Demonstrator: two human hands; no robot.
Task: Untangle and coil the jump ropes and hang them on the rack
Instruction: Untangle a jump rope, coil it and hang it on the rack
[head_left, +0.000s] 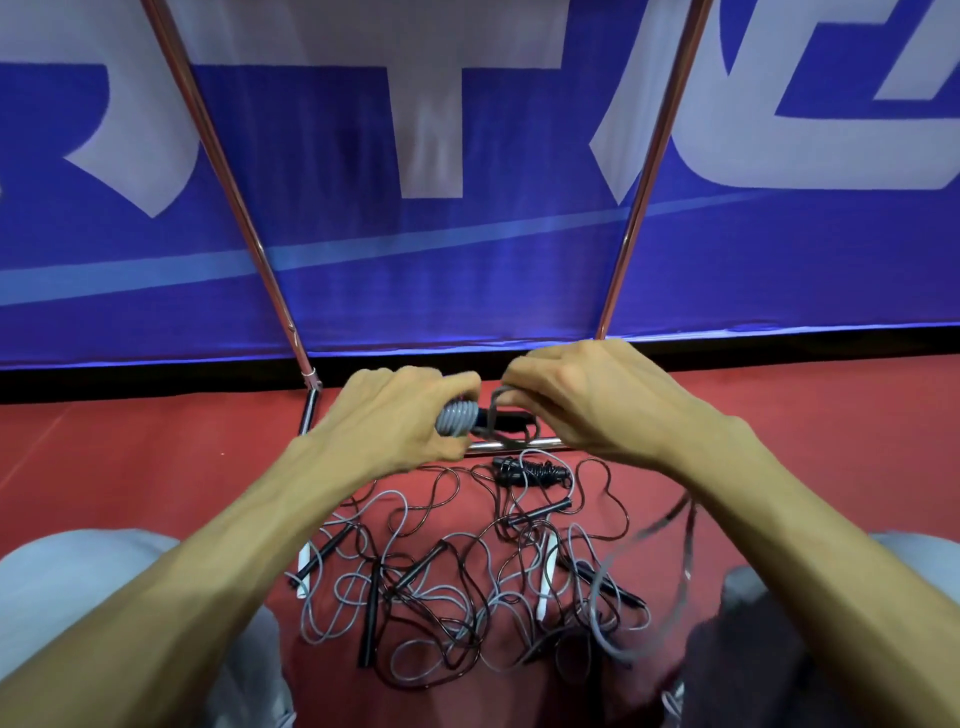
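1. Both hands are raised in front of me, close together. My left hand (395, 415) is curled round the grey rope (457, 418), which is wound in tight turns about its black handles. My right hand (582, 400) pinches the loose tail just beside the coil
2. I judge this to be the finish of coiling this one: the last bit of tail is being wrapped or tucked. A blurred strand trails down on my right, and I can't tell whether it belongs to this rope
3. Waiting for me is the pile (457, 587), grey and dark ropes with black and white handles, tangled on the red floor (156, 467) between my knees. One black coil (530, 473) lies near the base bar of the rack (631, 228)
4. No rope hangs on the part of the rack I can see, so most of the job looks undone
5. Next I need to lock the tail so the turns don't spring loose, keep my left grip firm, then lift the coil up to the rack
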